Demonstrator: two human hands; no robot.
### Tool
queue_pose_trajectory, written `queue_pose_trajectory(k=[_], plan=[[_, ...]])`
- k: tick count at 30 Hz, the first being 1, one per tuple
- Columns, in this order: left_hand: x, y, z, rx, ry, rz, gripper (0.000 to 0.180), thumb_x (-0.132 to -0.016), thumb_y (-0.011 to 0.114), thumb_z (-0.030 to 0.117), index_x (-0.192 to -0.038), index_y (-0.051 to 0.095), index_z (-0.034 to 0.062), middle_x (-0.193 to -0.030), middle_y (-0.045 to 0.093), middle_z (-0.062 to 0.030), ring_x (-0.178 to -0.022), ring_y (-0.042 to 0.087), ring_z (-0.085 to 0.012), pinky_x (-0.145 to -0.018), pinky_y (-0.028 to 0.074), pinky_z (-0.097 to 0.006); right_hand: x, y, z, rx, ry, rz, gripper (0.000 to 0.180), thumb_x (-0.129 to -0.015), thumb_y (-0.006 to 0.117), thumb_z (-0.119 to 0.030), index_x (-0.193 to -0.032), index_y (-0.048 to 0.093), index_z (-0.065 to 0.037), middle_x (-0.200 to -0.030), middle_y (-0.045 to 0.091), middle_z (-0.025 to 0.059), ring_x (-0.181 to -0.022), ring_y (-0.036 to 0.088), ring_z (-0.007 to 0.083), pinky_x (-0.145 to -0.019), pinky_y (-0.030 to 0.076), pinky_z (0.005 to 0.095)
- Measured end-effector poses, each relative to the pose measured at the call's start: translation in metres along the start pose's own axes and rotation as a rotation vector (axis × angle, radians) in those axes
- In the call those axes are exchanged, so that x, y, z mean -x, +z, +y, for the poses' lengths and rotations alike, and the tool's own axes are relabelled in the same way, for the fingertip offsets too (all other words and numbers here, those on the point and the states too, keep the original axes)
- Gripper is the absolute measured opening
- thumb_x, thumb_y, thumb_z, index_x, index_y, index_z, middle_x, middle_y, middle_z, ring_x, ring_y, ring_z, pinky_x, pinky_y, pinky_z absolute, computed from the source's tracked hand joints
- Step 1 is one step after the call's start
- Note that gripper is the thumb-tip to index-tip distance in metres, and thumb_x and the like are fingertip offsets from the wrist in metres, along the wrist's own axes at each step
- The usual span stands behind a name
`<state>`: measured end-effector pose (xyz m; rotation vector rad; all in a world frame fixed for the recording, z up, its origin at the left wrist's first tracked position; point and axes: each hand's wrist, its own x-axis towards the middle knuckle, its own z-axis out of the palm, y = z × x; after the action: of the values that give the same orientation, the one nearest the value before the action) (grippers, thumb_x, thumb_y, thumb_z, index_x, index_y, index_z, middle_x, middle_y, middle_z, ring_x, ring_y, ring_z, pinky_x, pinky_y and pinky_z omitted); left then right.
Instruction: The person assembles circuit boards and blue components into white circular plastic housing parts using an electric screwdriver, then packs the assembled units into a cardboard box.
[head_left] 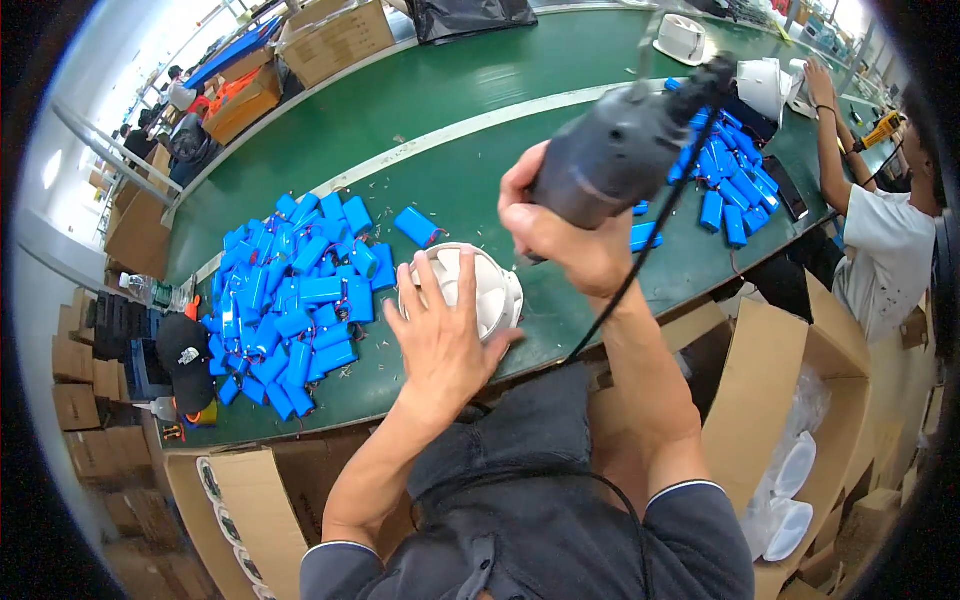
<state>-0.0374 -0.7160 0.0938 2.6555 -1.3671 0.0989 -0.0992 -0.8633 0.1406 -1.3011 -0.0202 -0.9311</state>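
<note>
My left hand (440, 325) lies over a white round plastic housing (490, 285), its fingers spread across the top and the thumb at the right side. Inside the housing, white ribs show between the fingers. Up and to the right, my right hand (570, 225) is wrapped round a thick black corded power tool (610, 150), which looks like an electric screwdriver and is blurred. Its cord (625, 285) runs down past my right forearm. One blue wrapped battery pack (415, 227) lies just beyond the housing, next to a large heap of blue battery packs (300, 290).
Another battery heap (735, 175) and a black phone (785, 188) lie right on the green table (480, 70). A co-worker (890, 230) reaches over white housings (762, 85). A black cap (185, 360) and bottle (150, 290) sit left. Open cartons (750, 400) stand below the near edge.
</note>
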Motion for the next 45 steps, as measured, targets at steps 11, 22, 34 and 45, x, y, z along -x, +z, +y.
queue_pose_trajectory(k=[11,22,34,45], plan=[[-0.036,-0.048,-0.061,0.005,0.666,-0.42,0.092,-0.059,0.074,0.021,-0.138,0.026,0.0172,-0.143,0.02,-0.0142,-0.132,0.012,-0.0415,-0.102,0.009,-0.063,0.01,-0.014,-0.01,0.052,-0.043,0.034,0.023,-0.07,0.061,-0.002,-0.091,0.051,-0.001,-0.074,0.055,0.009,-0.057,0.052,0.0113,-0.049,0.044,0.0232],[-0.078,-0.014,-0.019,0.12,0.675,0.175,0.015,-0.079,0.06,0.018,-0.077,0.057,0.004,-0.084,0.062,-0.0093,-0.112,0.048,-0.0316,-0.096,0.031,-0.052,-0.001,-0.002,-0.027,-0.069,-0.132,0.112,0.025,-0.073,0.054,-0.002,-0.095,0.045,-0.001,-0.079,0.052,0.0143,-0.052,0.048,0.0134,-0.051,0.043,0.0258],[-0.038,-0.026,-0.047,0.195,0.268,0.06,0.063,-0.076,0.062,0.038,-0.129,0.041,0.0126,-0.13,0.038,-0.0223,-0.124,0.031,-0.0411,-0.099,0.024,-0.057,0.002,0.006,0.02,0.031,-0.054,0.077,0.024,-0.07,0.059,0.0,-0.092,0.05,-0.001,-0.074,0.055,0.0094,-0.054,0.051,0.0114,-0.048,0.042,0.0227],[-0.017,-0.001,-0.037,0.012,0.257,0.051,0.085,-0.06,0.073,0.041,-0.134,0.034,0.0252,-0.134,0.028,-0.023,-0.124,0.024,-0.045,-0.088,0.024,-0.067,-0.004,0.016,0.041,0.047,0.02,0.063,0.02,-0.07,0.058,0.0,-0.089,0.052,0.0,-0.073,0.056,0.0083,-0.052,0.051,0.0108,-0.048,0.042,0.0229]])
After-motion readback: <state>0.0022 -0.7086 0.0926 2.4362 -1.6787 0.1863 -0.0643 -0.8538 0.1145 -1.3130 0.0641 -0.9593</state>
